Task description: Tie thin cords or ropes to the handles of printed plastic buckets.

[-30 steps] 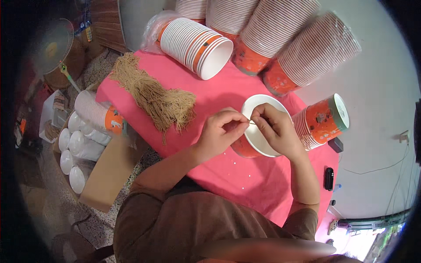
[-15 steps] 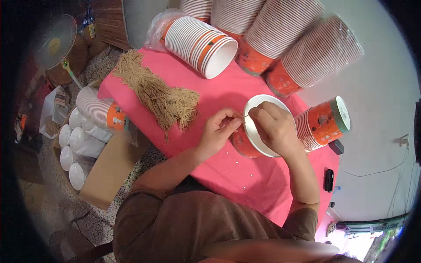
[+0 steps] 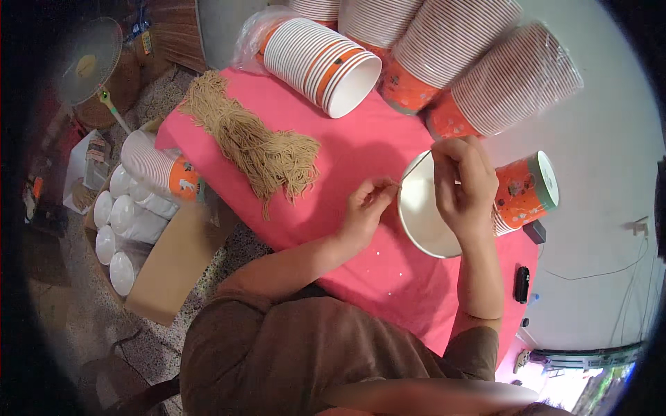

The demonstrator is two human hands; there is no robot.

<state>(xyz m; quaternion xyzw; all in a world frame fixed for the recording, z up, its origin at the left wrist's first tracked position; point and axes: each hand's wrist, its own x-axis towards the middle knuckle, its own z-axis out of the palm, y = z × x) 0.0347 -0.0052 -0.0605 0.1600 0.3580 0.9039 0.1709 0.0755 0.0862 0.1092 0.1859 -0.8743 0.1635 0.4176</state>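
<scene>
Brown string [image 3: 416,166] slants between the hands, right of the frame's middle, its long axis rising toward the upper right. The left hand [image 3: 362,216] pinches its lower part, fingers nearly closed; the right hand [image 3: 466,182] pinches the upper part. Both are equally near it. Behind sits a white-lined tub [image 3: 423,222], with a tub stack [image 3: 522,191] just right. Pink cloth [image 3: 354,149] spreads leftward to a tan bundle [image 3: 253,145].
</scene>
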